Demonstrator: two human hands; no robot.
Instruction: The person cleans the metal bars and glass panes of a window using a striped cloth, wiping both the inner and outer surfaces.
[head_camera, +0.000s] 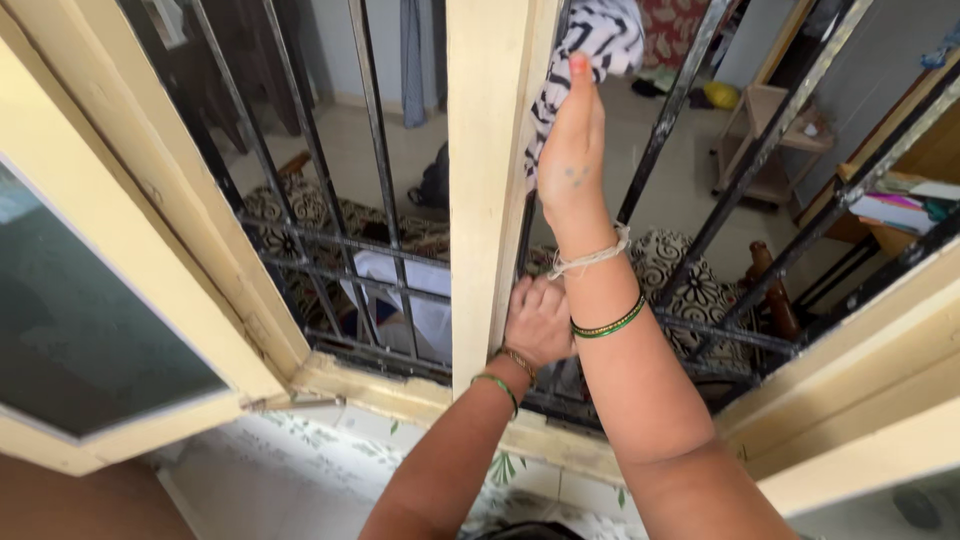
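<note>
A cream-painted window frame fills the view, with a thick upright post down its middle and black metal bars set behind it. At the left an open window pane of dark glass swings out in its own cream frame. Below the sill is a wall of pale tiles with a green leaf pattern. Through the bars a room shows: a light floor, a patterned black and cream cushion, something white lying beside it, a small wooden stand farther back and a shelf with papers at the right.

The right hand is raised high beside the post, fingers closed around a black and white striped cloth, which is bunched at the top of the view and pressed against the right face of the post near the bars. A pale thread and a green bangle ring that wrist. The left hand is lower, curled shut with its knuckles toward the camera, gripping the foot of the post or a bar just behind it; which of the two cannot be told
</note>
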